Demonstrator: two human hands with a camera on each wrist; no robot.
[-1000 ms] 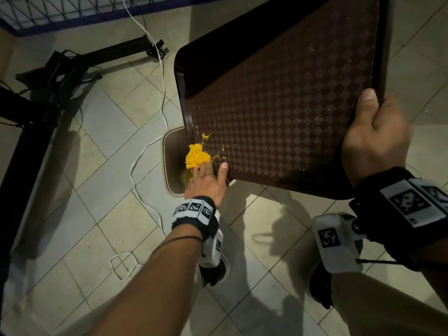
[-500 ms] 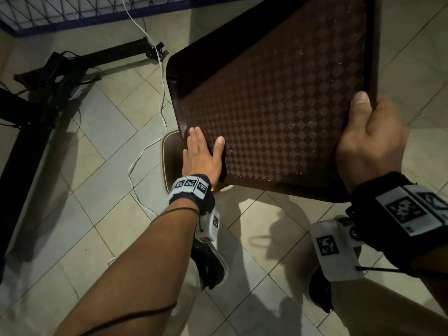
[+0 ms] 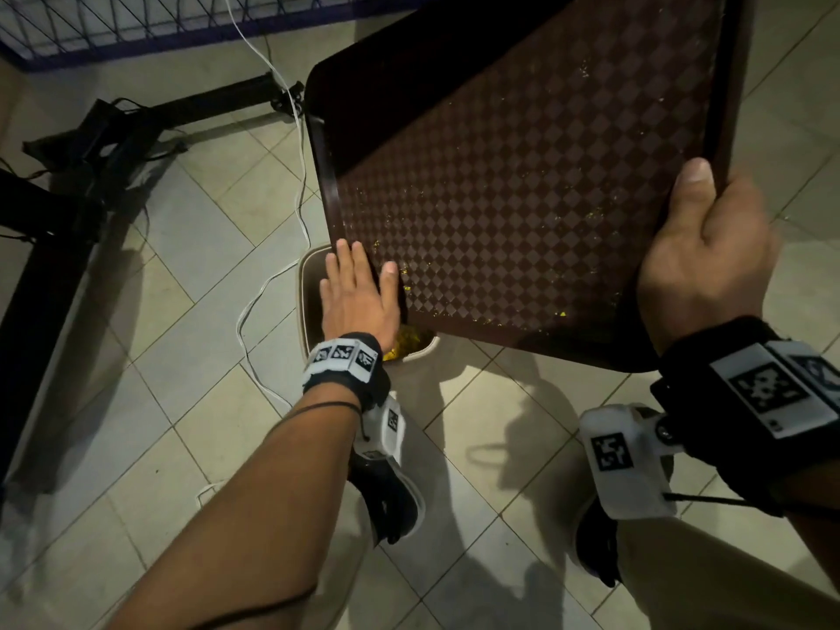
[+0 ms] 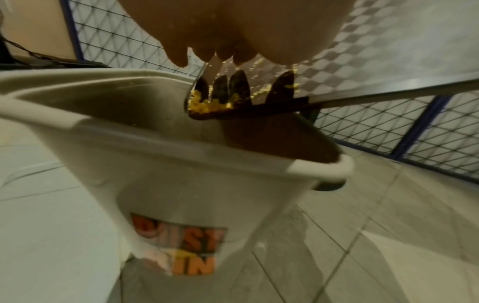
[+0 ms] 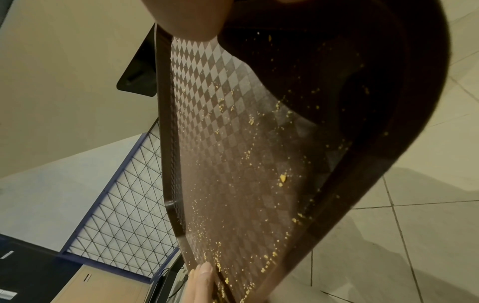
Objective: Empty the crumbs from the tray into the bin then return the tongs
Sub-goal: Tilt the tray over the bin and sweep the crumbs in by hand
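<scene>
A dark brown tray with a diamond pattern is tilted, its low corner over a beige bin on the floor. My right hand grips the tray's near right edge, thumb on top. My left hand lies flat with straight fingers on the tray's low corner. Yellow crumbs sit at that corner above the bin, and small specks stay scattered over the tray. Crumbs show inside the bin. No tongs are in view.
A white cable runs across the tiled floor left of the bin. Black stand legs lie at the far left. A blue-framed wire mesh panel stands at the back. My shoes are close behind the bin.
The heap of yellow crumbs at the tray's corner has gone into the bin. My left hand has slid flat over that corner. The right hand keeps its grip.
</scene>
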